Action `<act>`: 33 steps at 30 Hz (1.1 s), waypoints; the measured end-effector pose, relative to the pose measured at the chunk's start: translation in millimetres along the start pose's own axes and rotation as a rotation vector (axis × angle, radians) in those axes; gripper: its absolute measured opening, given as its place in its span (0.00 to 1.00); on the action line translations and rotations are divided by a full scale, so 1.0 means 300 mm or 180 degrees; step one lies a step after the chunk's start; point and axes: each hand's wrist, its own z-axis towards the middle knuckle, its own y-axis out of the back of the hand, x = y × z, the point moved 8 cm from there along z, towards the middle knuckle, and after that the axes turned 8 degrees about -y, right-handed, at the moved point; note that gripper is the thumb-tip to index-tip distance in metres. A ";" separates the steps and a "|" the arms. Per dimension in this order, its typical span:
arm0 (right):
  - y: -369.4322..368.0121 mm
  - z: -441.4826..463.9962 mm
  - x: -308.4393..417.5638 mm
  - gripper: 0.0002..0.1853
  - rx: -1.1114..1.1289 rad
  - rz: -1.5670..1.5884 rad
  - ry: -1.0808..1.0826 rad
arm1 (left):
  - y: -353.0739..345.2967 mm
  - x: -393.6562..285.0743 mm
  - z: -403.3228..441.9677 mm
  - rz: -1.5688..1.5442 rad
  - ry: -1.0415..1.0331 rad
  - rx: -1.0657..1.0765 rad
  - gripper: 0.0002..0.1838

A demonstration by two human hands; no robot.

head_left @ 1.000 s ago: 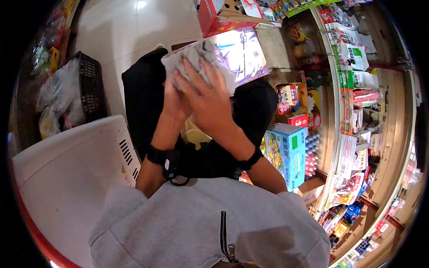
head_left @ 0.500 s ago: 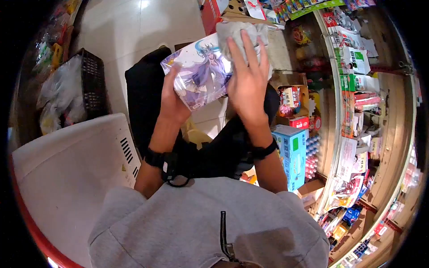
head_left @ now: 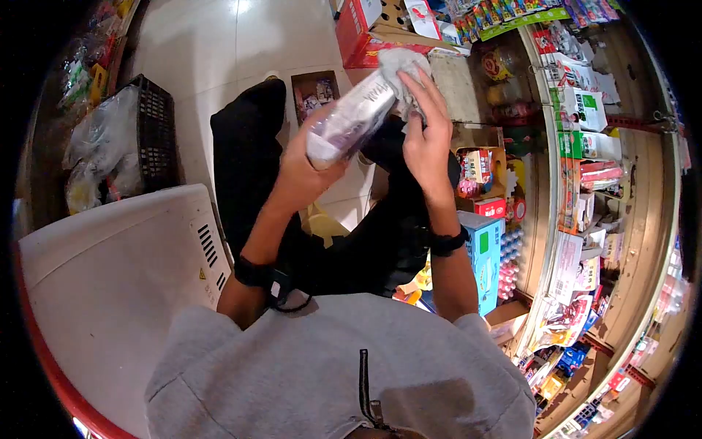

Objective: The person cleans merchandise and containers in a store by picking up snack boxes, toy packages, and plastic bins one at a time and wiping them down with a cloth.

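A shiny white and purple box (head_left: 353, 121) is tilted above my knees, its narrow side facing up. My left hand (head_left: 311, 157) grips its lower left end, fingers wrapped round it. At the upper right end lies a crumpled grey cloth (head_left: 402, 69), held in my right hand (head_left: 428, 135) against the box. The thumb and fingers of my right hand press on the cloth, which hides that end of the box.
A small carton (head_left: 314, 95) stands on the floor beyond my knees, near a red box (head_left: 358, 36). Stocked shelves (head_left: 548, 168) run along the right, with a blue box (head_left: 481, 249) before them. A black crate (head_left: 155, 135) and white appliance (head_left: 124, 285) are left.
The box has turned from its broad printed face onto its narrow side. My right hand and the cloth have moved to its upper right end. The small floor carton has come into view.
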 end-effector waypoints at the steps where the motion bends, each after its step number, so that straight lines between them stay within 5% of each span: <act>1: -0.005 -0.006 0.008 0.32 0.0164 0.0102 0.0005 | -0.026 -0.057 0.007 0.0858 -0.0427 0.0180 0.39; 6: -0.035 -0.089 0.229 0.29 0.0853 0.0078 0.0762 | 0.008 -0.046 0.011 0.1575 -0.0773 -0.0136 0.33; 9: -0.030 -0.062 0.202 0.30 0.1043 0.0079 0.0584 | 0.011 -0.072 0.020 0.1675 -0.0713 0.0112 0.31; 13: -0.052 0.031 0.034 0.31 0.0600 -0.0104 0.0000 | -0.026 -0.117 0.007 0.1386 -0.0863 0.0049 0.30; 17: -0.086 -0.084 0.238 0.27 0.0672 0.0097 0.0703 | 0.037 -0.035 -0.017 0.1569 -0.0632 -0.0138 0.25; 25: -0.069 -0.003 0.069 0.31 0.0277 -0.0820 0.0804 | 0.101 -0.011 -0.053 -0.1011 0.0830 -0.0370 0.32; 33: -0.036 0.009 -0.003 0.32 0.0341 0.1368 -0.0091 | 0.246 0.063 -0.107 -0.1523 0.1128 -0.1144 0.35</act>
